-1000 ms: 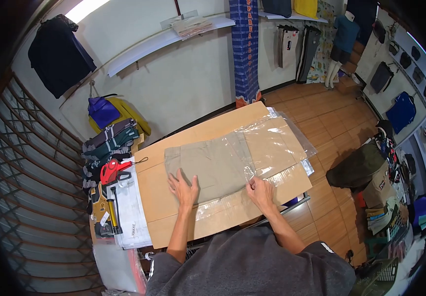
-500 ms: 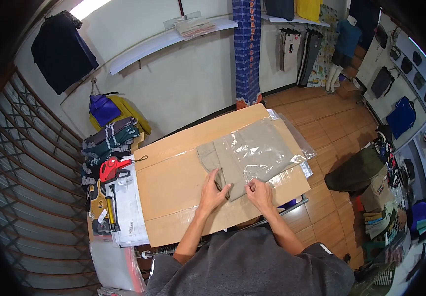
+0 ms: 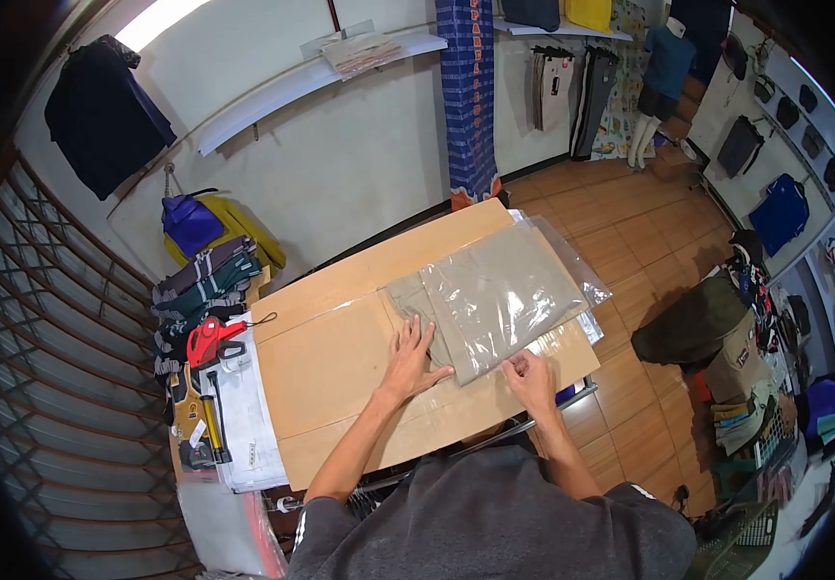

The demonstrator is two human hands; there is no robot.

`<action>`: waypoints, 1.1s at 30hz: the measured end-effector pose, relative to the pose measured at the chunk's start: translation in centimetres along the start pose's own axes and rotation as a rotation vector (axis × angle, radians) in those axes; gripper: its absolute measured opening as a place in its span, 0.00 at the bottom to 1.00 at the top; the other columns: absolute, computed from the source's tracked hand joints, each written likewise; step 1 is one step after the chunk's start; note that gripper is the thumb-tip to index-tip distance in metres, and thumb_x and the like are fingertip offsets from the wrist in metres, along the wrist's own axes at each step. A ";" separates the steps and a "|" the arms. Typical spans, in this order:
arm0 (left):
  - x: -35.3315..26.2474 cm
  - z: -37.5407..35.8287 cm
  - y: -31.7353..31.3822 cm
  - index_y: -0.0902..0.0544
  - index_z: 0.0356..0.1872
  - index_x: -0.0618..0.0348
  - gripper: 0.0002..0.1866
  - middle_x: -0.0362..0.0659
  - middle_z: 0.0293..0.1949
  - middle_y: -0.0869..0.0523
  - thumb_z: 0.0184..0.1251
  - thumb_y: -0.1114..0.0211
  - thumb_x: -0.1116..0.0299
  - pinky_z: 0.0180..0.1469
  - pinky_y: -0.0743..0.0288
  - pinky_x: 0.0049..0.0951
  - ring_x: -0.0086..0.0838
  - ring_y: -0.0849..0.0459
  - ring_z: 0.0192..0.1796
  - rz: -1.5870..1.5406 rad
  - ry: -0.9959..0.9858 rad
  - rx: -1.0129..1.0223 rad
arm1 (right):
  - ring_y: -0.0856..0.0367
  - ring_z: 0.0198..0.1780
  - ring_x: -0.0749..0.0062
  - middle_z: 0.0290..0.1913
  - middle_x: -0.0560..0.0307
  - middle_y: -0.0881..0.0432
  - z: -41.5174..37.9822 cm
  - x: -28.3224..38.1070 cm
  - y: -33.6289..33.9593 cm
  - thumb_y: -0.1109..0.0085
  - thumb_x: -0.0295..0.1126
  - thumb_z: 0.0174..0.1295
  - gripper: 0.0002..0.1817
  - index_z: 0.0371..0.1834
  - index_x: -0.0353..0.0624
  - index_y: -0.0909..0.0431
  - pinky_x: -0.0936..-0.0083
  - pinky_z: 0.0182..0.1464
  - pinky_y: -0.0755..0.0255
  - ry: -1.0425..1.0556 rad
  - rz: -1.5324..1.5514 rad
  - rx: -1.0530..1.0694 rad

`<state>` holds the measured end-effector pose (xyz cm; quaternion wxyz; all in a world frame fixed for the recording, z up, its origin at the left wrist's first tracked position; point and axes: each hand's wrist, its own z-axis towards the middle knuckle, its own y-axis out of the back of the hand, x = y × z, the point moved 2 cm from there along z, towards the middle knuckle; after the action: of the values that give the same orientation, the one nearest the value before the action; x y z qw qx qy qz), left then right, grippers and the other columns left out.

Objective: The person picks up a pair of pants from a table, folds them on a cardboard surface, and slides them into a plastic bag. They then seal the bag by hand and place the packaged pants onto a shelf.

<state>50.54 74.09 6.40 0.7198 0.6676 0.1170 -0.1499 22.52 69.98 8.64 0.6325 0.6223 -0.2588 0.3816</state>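
Observation:
A folded khaki garment lies on a cardboard sheet, its right part inside a clear plastic bag. The garment's left end sticks out of the bag. My left hand rests with spread fingers on that uncovered end. At the bag's near edge, my right hand has its fingers pinched together on the plastic.
Left of the cardboard are a red tool, a yellow-black pump and stacked clothes. Plastic bags lie at the lower left. A dark garment heap stands at the right.
My left hand has flattened onto the garment. My right hand has moved right along the near edge, and the plastic now covers the garment more smoothly. The whole view has shifted slightly.

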 end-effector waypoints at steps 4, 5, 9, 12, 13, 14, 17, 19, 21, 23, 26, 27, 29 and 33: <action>-1.5 2.3 -1.2 0.39 0.84 0.59 0.60 0.66 0.84 0.47 0.59 0.27 0.30 0.83 0.55 0.65 0.61 0.49 0.86 0.015 -0.019 -0.015 | 0.11 0.29 0.52 0.26 0.48 0.12 0.7 -1.2 1.7 0.27 0.38 0.63 0.13 0.35 0.37 0.13 0.59 0.35 0.21 -0.087 0.001 -0.019; -1.8 2.9 -1.7 0.39 0.84 0.59 0.60 0.66 0.84 0.47 0.59 0.27 0.30 0.83 0.55 0.65 0.61 0.49 0.86 0.033 -0.029 -0.014 | 0.12 0.29 0.53 0.26 0.48 0.12 0.8 -1.5 2.3 0.27 0.38 0.63 0.13 0.36 0.37 0.13 0.59 0.35 0.21 -0.099 0.000 -0.027; -4.0 5.5 -3.0 0.40 0.84 0.58 0.59 0.65 0.85 0.49 0.60 0.28 0.30 0.83 0.56 0.65 0.61 0.50 0.86 0.040 -0.066 -0.006 | 0.12 0.28 0.56 0.26 0.47 0.12 1.7 -3.2 4.5 0.28 0.38 0.64 0.14 0.36 0.35 0.13 0.62 0.35 0.22 -0.116 0.016 -0.084; -5.4 7.2 -3.6 0.43 0.86 0.55 0.61 0.64 0.86 0.51 0.58 0.25 0.33 0.83 0.58 0.65 0.61 0.52 0.87 -0.002 -0.046 -0.010 | 0.12 0.28 0.58 0.26 0.47 0.12 2.6 -4.3 6.3 0.28 0.38 0.64 0.14 0.37 0.35 0.13 0.63 0.35 0.22 -0.137 0.029 -0.112; -5.7 7.7 -3.6 0.43 0.86 0.54 0.61 0.64 0.86 0.50 0.58 0.25 0.32 0.83 0.58 0.65 0.61 0.52 0.87 -0.007 -0.053 -0.010 | 0.12 0.28 0.58 0.26 0.47 0.12 3.2 -4.9 6.9 0.28 0.38 0.64 0.14 0.37 0.35 0.13 0.63 0.35 0.22 -0.134 0.031 -0.123; -5.6 7.6 -3.4 0.42 0.86 0.54 0.61 0.64 0.86 0.50 0.58 0.25 0.32 0.83 0.58 0.65 0.61 0.52 0.87 -0.010 -0.056 -0.011 | 0.12 0.28 0.58 0.26 0.47 0.12 3.8 -5.6 7.3 0.28 0.38 0.64 0.14 0.37 0.34 0.13 0.63 0.34 0.22 -0.129 0.034 -0.131; -5.7 6.8 -2.7 0.41 0.85 0.54 0.61 0.63 0.85 0.48 0.56 0.24 0.33 0.83 0.57 0.64 0.60 0.51 0.87 -0.053 -0.056 -0.034 | 0.13 0.27 0.59 0.26 0.48 0.12 5.6 -7.0 9.2 0.28 0.36 0.63 0.14 0.37 0.33 0.14 0.63 0.34 0.22 -0.103 0.077 -0.155; -6.2 6.4 -2.1 0.38 0.84 0.55 0.59 0.63 0.85 0.46 0.56 0.22 0.35 0.83 0.54 0.63 0.60 0.48 0.86 -0.082 -0.041 -0.082 | 0.13 0.31 0.58 0.29 0.47 0.12 7.9 -7.7 10.7 0.27 0.35 0.63 0.14 0.39 0.32 0.15 0.62 0.37 0.21 -0.022 0.044 -0.206; -6.7 5.8 -2.0 0.34 0.82 0.57 0.55 0.62 0.84 0.42 0.58 0.22 0.37 0.83 0.49 0.59 0.60 0.43 0.84 -0.101 -0.007 -0.144 | 0.12 0.38 0.56 0.36 0.44 0.11 10.7 -8.9 12.0 0.27 0.33 0.62 0.14 0.43 0.33 0.16 0.61 0.45 0.20 0.114 -0.059 -0.284; -6.8 4.9 -2.5 0.27 0.76 0.59 0.48 0.61 0.81 0.36 0.59 0.20 0.44 0.81 0.43 0.55 0.60 0.36 0.81 -0.214 0.087 -0.265 | 0.16 0.49 0.45 0.43 0.42 0.13 13.7 -10.1 13.1 0.26 0.36 0.60 0.22 0.55 0.36 0.18 0.55 0.58 0.23 0.170 -0.203 -0.358; -8.2 3.3 -2.5 0.20 0.68 0.63 0.36 0.60 0.75 0.27 0.62 0.21 0.56 0.77 0.35 0.50 0.58 0.29 0.76 -0.266 0.224 -0.425 | 0.14 0.50 0.47 0.47 0.40 0.11 19.5 -12.7 14.0 0.24 0.39 0.61 0.29 0.61 0.33 0.21 0.57 0.55 0.21 0.210 -0.273 -0.351; -8.7 2.9 -2.5 0.19 0.66 0.64 0.32 0.59 0.73 0.24 0.63 0.21 0.60 0.76 0.33 0.49 0.57 0.26 0.74 -0.263 0.269 -0.476 | 0.13 0.50 0.49 0.48 0.40 0.11 21.9 -14.5 13.7 0.24 0.40 0.61 0.30 0.62 0.32 0.20 0.58 0.54 0.20 0.135 -0.160 -0.245; -9.0 1.8 -3.2 0.18 0.64 0.64 0.28 0.58 0.70 0.21 0.64 0.24 0.65 0.76 0.33 0.49 0.55 0.25 0.73 -0.243 0.315 -0.536 | 0.11 0.51 0.53 0.51 0.40 0.10 26.7 -17.3 12.6 0.22 0.41 0.60 0.32 0.62 0.31 0.19 0.60 0.53 0.18 -0.014 0.055 -0.025; -9.7 1.0 -3.6 0.15 0.60 0.62 0.22 0.55 0.66 0.17 0.64 0.27 0.72 0.75 0.33 0.48 0.52 0.24 0.73 -0.190 0.376 -0.593 | 0.09 0.46 0.62 0.50 0.44 0.09 31.0 -14.8 12.2 0.17 0.39 0.58 0.29 0.57 0.31 0.14 0.63 0.50 0.15 -0.388 0.433 0.615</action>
<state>40.15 73.43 6.73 0.8308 0.4321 0.3472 -0.0501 8.83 36.27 6.81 0.2621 0.7735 -0.3721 0.4410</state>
